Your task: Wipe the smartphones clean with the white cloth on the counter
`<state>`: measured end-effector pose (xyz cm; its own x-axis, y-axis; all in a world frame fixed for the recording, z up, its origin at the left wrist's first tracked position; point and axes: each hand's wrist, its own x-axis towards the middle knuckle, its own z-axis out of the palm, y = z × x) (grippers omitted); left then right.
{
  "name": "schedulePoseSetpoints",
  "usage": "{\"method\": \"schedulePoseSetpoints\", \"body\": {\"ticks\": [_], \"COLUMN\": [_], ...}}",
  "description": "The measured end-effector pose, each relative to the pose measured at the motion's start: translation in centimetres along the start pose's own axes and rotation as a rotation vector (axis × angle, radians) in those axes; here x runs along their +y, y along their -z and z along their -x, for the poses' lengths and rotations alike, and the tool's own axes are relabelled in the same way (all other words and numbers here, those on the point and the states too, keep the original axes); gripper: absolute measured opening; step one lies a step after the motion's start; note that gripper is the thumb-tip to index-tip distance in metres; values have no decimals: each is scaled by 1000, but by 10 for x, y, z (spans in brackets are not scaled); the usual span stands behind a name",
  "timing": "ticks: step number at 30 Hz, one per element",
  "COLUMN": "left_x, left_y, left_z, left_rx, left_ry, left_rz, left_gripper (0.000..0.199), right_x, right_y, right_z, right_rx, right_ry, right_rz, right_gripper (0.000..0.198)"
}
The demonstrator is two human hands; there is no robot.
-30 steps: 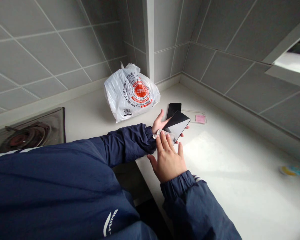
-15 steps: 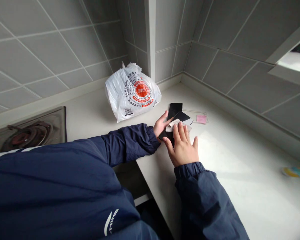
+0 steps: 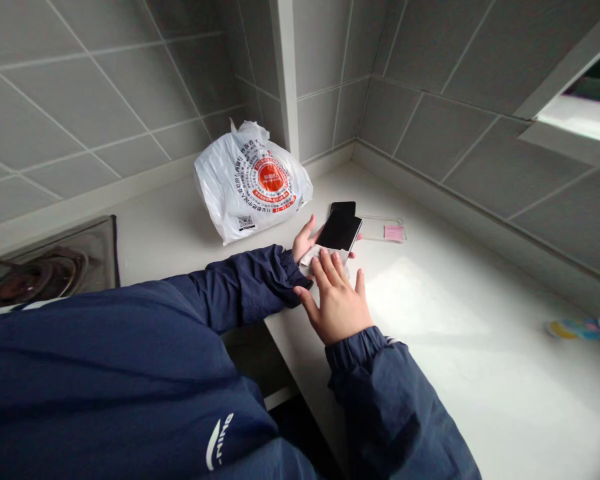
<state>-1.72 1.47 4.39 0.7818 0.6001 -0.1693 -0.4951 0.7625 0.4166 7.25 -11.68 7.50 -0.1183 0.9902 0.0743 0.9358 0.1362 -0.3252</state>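
Note:
My left hand (image 3: 304,241) is closed around a phone (image 3: 340,230) with a dark screen facing up. Its thumb lies along the near left side and fingertips show past the far right edge. Over the lower end of the phone, a thin white cloth or tissue (image 3: 309,256) lies partly under my right hand (image 3: 341,301). The fingers of that hand are stretched out flat, with the thumb apart. Just behind the held phone, a second black phone-like slab (image 3: 344,207) rests on the counter. A clear phone case (image 3: 375,228) with a pink paper (image 3: 393,232) lies to its right.
A white printed plastic bag (image 3: 253,180) stands on the pale counter (image 3: 430,293) near the wall corner. At the left is a gas stove (image 3: 50,267). A blurred blue and yellow packet (image 3: 577,328) lies far right. Tiled walls (image 3: 420,133) bound the back.
The held phone has turned so its dark screen shows more fully. My right hand and the white cloth have slid left and nearer, toward the phone's lower end. The view has shifted slightly.

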Motion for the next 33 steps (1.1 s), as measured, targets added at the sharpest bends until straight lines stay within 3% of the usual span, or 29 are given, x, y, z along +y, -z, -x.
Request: {"method": "schedulePoseSetpoints", "body": {"ticks": [7, 12, 16, 20, 25, 30, 33], "left_x": [3, 9, 8, 1, 3, 4, 7], "left_y": [7, 2, -7, -9, -5, 1, 4], "left_z": [1, 7, 18, 18, 11, 12, 11], "left_rx": [3, 60, 127, 175, 139, 110, 95], "left_ry": [-43, 6, -80, -192, -72, -168, -150], "left_rz": [-21, -6, 10, 21, 104, 31, 18], "left_gripper": [80, 83, 75, 72, 83, 72, 72], "right_x": [-7, -6, -8, -8, -13, -21, -27], "right_y": [-8, -23, -31, -24, -9, 2, 10], "right_z": [0, -8, -13, -28, -46, -35, -22], "right_rx": [38, 97, 115, 111, 91, 0, -85], "right_ry": [67, -8, -39, -86, -172, -187, -168], "right_rz": [-18, 5, 10, -33, -85, -45, -33], "right_gripper": [62, 64, 65, 64, 60, 64, 66]}}
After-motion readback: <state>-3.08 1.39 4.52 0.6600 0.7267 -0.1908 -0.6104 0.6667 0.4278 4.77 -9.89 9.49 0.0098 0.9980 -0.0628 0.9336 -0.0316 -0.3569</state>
